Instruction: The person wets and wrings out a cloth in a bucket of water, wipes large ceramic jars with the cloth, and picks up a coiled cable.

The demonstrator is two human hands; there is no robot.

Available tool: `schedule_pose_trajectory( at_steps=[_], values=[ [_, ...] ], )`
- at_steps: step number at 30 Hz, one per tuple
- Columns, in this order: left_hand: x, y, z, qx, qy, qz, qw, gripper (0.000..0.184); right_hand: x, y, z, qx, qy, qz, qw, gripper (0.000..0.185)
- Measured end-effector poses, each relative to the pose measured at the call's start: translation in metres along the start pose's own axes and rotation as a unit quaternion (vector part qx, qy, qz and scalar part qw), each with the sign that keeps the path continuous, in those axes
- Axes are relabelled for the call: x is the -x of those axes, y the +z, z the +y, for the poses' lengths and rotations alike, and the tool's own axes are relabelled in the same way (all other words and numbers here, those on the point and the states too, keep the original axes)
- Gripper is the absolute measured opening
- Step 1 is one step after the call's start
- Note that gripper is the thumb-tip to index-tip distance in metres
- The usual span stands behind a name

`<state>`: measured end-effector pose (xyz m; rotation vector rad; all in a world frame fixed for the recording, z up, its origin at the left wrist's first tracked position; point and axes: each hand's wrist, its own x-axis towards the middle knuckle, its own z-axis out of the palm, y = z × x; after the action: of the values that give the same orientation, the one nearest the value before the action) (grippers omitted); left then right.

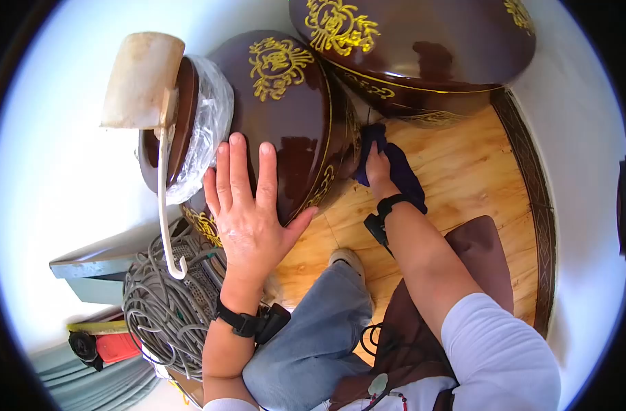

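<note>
My left hand (248,219) lies with its fingers spread on the shoulder of a glossy dark brown jar (296,130) with gold ornament. Beside it, low near the floor, my right hand (378,168) grips a dark blue cloth (403,179) close to the jar's lower side; some of its fingers are hidden. Clear plastic (213,113) wraps the jar's neck under a brown lid (183,123). A pale ladle (145,82) with a long hooked handle rests on the lid.
A second brown jar (422,48) stands at the top right, near the wall. At lower left are coiled grey cable (165,301), a grey-green box (97,288) and a red item (118,348). Wood-look floor (456,157) with a dark patterned border (532,185) lies at right.
</note>
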<state>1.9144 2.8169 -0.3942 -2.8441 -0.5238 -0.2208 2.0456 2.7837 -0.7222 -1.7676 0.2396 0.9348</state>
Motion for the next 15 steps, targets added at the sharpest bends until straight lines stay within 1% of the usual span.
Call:
schedule_pose_trajectory(
  at_steps=[1, 2, 4, 6, 7, 8, 9, 10, 12, 13, 15],
  values=[
    [0.002, 0.000, 0.000, 0.010, -0.005, 0.005, 1.000, 0.105, 0.008, 0.001, 0.003, -0.019, 0.021, 0.003, 1.000, 0.076],
    [0.001, 0.000, 0.000, 0.003, -0.005, 0.006, 1.000, 0.105, 0.018, 0.003, 0.010, -0.013, 0.020, 0.003, 1.000, 0.076],
    [0.001, -0.003, 0.001, 0.006, -0.007, 0.007, 1.000, 0.104, 0.022, 0.016, 0.037, -0.053, 0.023, 0.004, 0.998, 0.075],
    [0.000, -0.002, 0.001, 0.009, -0.004, 0.007, 1.000, 0.103, 0.104, -0.004, -0.003, -0.137, 0.160, -0.080, 0.974, 0.074],
    [0.001, -0.002, 0.001, 0.009, -0.006, 0.010, 1.000, 0.103, 0.073, 0.026, 0.080, -0.116, 0.205, -0.264, 0.935, 0.066],
    [0.001, -0.002, 0.002, 0.006, -0.008, 0.016, 1.000, 0.103, 0.109, 0.033, 0.093, -0.217, 0.209, -0.253, 0.920, 0.055],
    [-0.002, -0.003, 0.003, 0.005, -0.008, 0.023, 1.000, 0.103, 0.138, 0.046, 0.088, -0.315, 0.208, -0.242, 0.894, 0.045],
    [-0.003, -0.003, 0.003, 0.012, -0.012, 0.023, 1.000, 0.104, 0.145, 0.046, 0.071, -0.314, 0.204, -0.246, 0.894, 0.045],
    [0.001, -0.006, 0.004, 0.022, -0.024, 0.010, 0.999, 0.103, 0.170, 0.037, 0.039, -0.364, 0.313, -0.169, 0.861, 0.034],
    [0.002, -0.006, 0.003, 0.019, -0.026, 0.005, 0.999, 0.103, 0.172, 0.031, 0.029, -0.373, 0.318, -0.151, 0.858, 0.029],
    [0.002, -0.003, 0.002, 0.026, -0.018, 0.018, 0.999, 0.103, 0.185, 0.008, -0.013, -0.370, 0.310, -0.113, 0.869, 0.029]
  ],
)
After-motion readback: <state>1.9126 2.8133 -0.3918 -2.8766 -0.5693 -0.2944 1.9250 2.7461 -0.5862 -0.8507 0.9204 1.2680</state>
